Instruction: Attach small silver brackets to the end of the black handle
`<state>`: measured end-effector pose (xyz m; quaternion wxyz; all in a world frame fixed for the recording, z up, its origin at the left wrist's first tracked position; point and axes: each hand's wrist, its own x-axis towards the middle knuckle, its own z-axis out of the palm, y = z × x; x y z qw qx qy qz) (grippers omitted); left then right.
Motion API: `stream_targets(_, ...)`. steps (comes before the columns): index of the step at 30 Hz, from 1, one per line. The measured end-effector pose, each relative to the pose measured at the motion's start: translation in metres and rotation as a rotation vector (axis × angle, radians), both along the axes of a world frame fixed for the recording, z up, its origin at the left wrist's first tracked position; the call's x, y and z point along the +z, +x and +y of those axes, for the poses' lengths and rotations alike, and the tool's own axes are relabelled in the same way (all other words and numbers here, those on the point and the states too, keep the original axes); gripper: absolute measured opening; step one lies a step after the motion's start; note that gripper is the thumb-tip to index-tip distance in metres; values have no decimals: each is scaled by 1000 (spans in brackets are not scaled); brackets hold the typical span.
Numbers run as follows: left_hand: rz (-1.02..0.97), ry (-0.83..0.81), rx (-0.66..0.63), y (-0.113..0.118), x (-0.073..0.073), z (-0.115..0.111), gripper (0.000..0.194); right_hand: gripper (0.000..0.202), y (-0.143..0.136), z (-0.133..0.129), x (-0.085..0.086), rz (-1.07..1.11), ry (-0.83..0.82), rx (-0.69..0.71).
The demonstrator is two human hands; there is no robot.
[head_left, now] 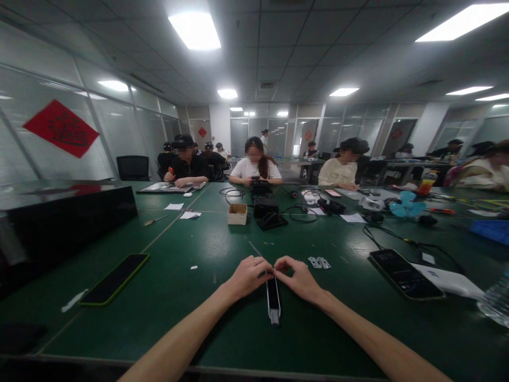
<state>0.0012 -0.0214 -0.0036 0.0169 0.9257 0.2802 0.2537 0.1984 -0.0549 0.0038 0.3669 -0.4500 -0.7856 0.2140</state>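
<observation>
A long, narrow piece with a dark middle, pale metal-looking edges and a grey end (pixel 273 301) lies on the green table, pointing toward me. At its far end, my left hand (pixel 251 276) has its fingers closed on it, a ring showing on one finger. From the other side my right hand (pixel 297 277) pinches thumb and forefinger together at that same end, against the left fingertips. What the right fingertips hold is too small to make out. Just beyond the right hand lie small silver metal plates (pixel 319 262) with holes.
A green-edged phone (pixel 115 280) lies left, another phone (pixel 406 274) right beside a clear plastic bottle (pixel 495 300). Ahead stand a small open box (pixel 237 214) and black devices with cables (pixel 265 208). A blue fan (pixel 407 204) is farther right. Several people sit across the table.
</observation>
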Motion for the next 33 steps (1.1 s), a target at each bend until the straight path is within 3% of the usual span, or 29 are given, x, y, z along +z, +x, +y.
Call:
stream_targets(9,-14,56,-12,-1,-4,4,16,10,-5,-4,4,82,-7,-13)
stream_targets(14,-20,47,23,-1,-2,3,12,9,-4,-5,5,16,27,2)
stream_targets(22,22,-81,96,-16,6,12,12,12,13,7,0,-98,132,-23)
stream_targets(33,79,-317,54,-26,10,17,15,15,25,12,-3,-354,57,33)
